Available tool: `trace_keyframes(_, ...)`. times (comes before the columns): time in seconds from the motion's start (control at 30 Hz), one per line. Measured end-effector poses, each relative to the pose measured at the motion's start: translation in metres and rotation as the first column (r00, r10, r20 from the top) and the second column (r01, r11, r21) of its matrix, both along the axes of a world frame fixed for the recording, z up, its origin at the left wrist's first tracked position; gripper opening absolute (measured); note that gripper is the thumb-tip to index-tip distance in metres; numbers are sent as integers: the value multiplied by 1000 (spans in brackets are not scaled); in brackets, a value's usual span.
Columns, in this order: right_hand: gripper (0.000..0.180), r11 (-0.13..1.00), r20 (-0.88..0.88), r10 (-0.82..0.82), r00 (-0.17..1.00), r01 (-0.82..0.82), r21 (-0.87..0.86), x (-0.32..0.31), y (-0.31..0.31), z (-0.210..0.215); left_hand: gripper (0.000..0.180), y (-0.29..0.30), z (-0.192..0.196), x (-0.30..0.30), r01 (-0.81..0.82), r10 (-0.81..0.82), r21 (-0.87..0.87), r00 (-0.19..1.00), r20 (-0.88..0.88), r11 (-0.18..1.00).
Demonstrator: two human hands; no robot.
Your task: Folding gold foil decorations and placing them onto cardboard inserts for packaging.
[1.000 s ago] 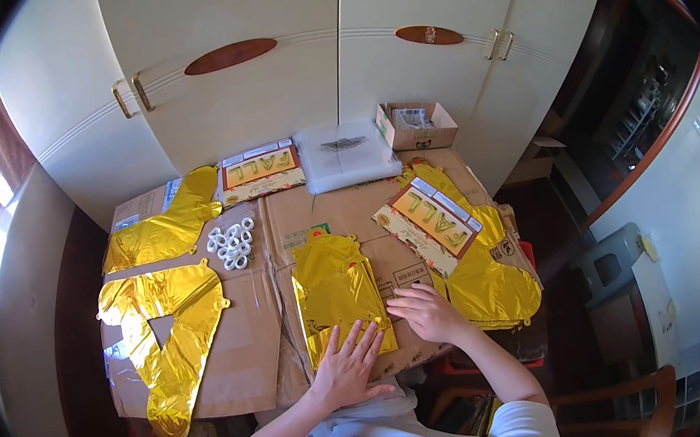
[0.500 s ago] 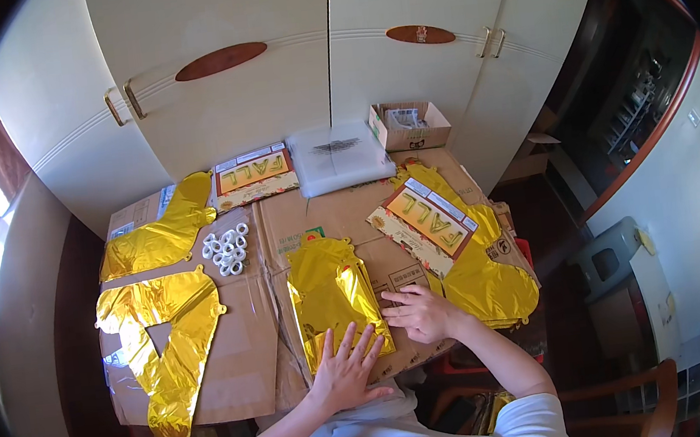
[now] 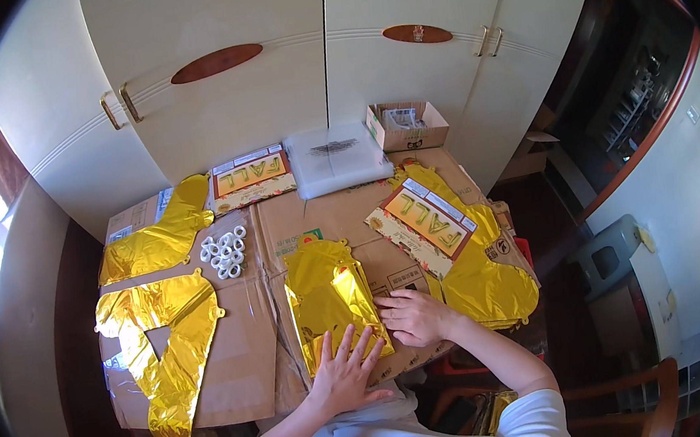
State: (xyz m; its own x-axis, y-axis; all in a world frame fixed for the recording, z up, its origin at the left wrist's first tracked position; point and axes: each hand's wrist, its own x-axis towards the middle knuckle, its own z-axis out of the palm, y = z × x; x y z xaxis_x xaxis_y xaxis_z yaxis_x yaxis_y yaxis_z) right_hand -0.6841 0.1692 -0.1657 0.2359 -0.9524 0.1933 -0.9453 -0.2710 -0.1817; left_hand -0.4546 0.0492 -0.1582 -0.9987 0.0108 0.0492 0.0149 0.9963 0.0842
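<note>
A folded gold foil balloon (image 3: 313,286) lies flat on the cardboard in front of me, its shiny surface creased. My left hand (image 3: 347,376) rests palm down on its near end, fingers spread. At the balloon's right edge is my right hand (image 3: 416,317), its fingers stretched out and touching the foil's side; the fingertips are partly hard to make out. Neither hand grips anything. To the left lie a letter-shaped gold foil balloon (image 3: 159,324) and another gold foil piece (image 3: 156,239). A stack of gold foil balloons (image 3: 490,293) sits on the right.
Small white rolls (image 3: 225,253) are heaped left of centre. A printed card (image 3: 422,226) lies on the right stack, another card (image 3: 252,176) at the back. Clear plastic bags (image 3: 338,162) and an open box (image 3: 409,134) stand by the cabinet. Cardboard (image 3: 244,349) covers the table.
My right hand has slid slightly left, against the balloon's right edge. My left hand stays in place on the foil.
</note>
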Motion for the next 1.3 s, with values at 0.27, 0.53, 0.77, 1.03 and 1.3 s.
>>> trace_keyframes(0.27, 29, 992, 44, -47, 998, 51, -114, -1, 1, -5, 95, 1, 4, 0, -2, 2, 5, 1000, 23, 1000)
trace_keyframes(0.53, 28, 984, 53, -63, 997, 72, -166, 1, 4, -4, 96, 0, 5, 0, -1, 1, -4, 999, 42, 1000)
trace_keyframes(0.77, 29, 992, -43, -65, 997, 60, -107, 3, -8, 4, 97, 0, 3, 0, -6, 6, -6, 999, 49, 1000)
trace_keyframes(1.03, 29, 981, 4, -122, 993, 121, -153, 1, -4, -1, 97, 1, 7, 0, -9, 10, -13, 998, 65, 1000)
trace_keyframes(1.3, 23, 975, -4, -103, 995, 100, -201, 4, -19, 2, 95, -1, 6, 0, -5, 5, 4, 999, 43, 1000)
